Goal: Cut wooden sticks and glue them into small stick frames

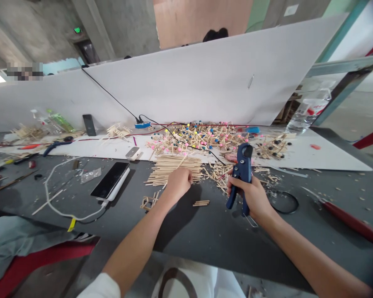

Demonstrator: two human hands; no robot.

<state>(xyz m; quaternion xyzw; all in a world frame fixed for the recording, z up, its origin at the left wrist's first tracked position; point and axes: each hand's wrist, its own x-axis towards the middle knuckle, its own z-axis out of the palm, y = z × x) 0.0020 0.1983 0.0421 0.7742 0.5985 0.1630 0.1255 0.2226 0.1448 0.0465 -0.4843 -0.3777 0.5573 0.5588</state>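
My left hand (178, 182) is closed over the near edge of a row of long thin wooden sticks (161, 170). One stick slants out past its fingers, and the fist hides most of it. My right hand (256, 196) grips a blue pipe cutter (244, 163) by its handles, the head pointing up and away from me. Between the hands lie a few short cut sticks (201, 203), side by side on the dark table. A small stick frame (149, 201) rests left of them, partly hidden by my left forearm.
Behind the sticks is a heap of stick pieces with coloured balls (202, 136) on a white board (329, 153). A phone (110, 181) with a white cable lies left. A red-handled tool (354, 221) and a water bottle (311, 109) are right. A white partition (189, 87) stands behind.
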